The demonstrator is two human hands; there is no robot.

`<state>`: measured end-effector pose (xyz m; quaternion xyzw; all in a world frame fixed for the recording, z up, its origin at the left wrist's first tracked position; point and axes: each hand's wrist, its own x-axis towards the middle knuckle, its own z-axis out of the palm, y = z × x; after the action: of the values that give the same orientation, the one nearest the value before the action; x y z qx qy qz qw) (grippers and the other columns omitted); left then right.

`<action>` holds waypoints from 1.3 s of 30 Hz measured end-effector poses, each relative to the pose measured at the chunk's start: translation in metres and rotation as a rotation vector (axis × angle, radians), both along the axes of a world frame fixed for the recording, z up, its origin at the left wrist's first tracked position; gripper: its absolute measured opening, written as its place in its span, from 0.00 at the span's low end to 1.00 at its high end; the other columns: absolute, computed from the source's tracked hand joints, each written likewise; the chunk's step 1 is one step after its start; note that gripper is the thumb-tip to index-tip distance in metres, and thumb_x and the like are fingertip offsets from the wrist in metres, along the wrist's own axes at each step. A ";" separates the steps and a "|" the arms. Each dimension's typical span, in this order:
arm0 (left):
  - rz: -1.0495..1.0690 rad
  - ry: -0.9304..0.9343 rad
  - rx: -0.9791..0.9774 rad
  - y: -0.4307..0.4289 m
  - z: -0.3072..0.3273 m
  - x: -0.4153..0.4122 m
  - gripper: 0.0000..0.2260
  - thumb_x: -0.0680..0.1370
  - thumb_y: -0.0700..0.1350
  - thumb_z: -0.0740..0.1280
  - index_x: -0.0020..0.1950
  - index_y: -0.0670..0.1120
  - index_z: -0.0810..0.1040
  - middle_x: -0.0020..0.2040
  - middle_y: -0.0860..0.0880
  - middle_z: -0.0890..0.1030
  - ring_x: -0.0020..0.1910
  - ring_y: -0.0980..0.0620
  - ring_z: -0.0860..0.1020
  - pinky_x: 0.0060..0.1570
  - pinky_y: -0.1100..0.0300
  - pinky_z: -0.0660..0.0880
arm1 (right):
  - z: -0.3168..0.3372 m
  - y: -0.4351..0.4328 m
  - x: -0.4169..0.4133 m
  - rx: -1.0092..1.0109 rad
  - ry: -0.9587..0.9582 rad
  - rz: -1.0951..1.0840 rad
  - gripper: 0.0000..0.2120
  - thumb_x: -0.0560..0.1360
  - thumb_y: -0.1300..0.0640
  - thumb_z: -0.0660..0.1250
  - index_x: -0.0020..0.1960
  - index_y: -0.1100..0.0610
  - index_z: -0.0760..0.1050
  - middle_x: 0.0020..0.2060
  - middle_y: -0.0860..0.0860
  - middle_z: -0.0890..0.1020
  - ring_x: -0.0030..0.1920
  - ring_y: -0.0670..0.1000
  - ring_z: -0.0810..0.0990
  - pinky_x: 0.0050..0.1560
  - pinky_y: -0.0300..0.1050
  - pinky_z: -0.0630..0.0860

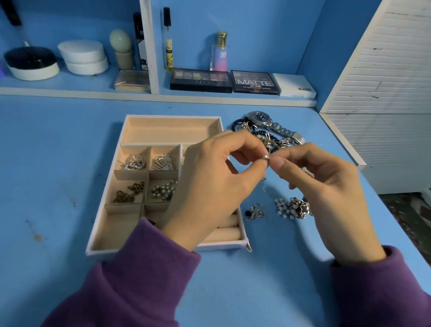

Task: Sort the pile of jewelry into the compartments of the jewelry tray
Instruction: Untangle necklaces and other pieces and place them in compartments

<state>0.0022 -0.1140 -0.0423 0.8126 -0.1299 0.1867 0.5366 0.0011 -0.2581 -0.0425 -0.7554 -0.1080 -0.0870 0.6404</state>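
I log: small silver ring (pixel 267 157) pinched jointly by left hand (pixel 207 183) and right hand (pixel 333 199) fingertips, just right of jewelry tray (pixel 174 117).

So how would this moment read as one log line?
left hand, right hand: pinching silver ring | jewelry tray: four compartments hold jewelry | watch: unsorted

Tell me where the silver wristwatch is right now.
In the head view, the silver wristwatch lies at the far end of the jewelry pile, right of the tray.
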 end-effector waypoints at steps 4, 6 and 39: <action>-0.016 0.036 -0.060 0.001 0.000 0.001 0.04 0.71 0.39 0.70 0.38 0.47 0.80 0.35 0.55 0.81 0.37 0.59 0.78 0.39 0.60 0.76 | -0.002 0.001 0.001 -0.008 -0.014 0.039 0.02 0.72 0.60 0.69 0.42 0.57 0.80 0.34 0.43 0.79 0.34 0.41 0.73 0.34 0.30 0.68; -0.039 0.060 -0.089 0.002 0.000 0.001 0.05 0.71 0.38 0.70 0.38 0.47 0.79 0.35 0.56 0.81 0.38 0.59 0.78 0.42 0.58 0.77 | -0.003 -0.001 0.003 -0.016 -0.010 0.064 0.02 0.71 0.59 0.69 0.43 0.56 0.80 0.34 0.44 0.79 0.35 0.41 0.73 0.36 0.31 0.69; -0.150 0.230 -0.245 0.001 0.002 0.004 0.08 0.72 0.37 0.69 0.40 0.50 0.83 0.32 0.56 0.80 0.33 0.62 0.76 0.37 0.68 0.74 | -0.008 -0.001 0.006 0.114 -0.040 0.004 0.09 0.69 0.61 0.71 0.49 0.54 0.79 0.39 0.47 0.82 0.42 0.45 0.79 0.41 0.34 0.74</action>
<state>0.0058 -0.1126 -0.0398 0.7450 -0.1044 0.0665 0.6555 0.0067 -0.2594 -0.0510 -0.7155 -0.1170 -0.1070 0.6804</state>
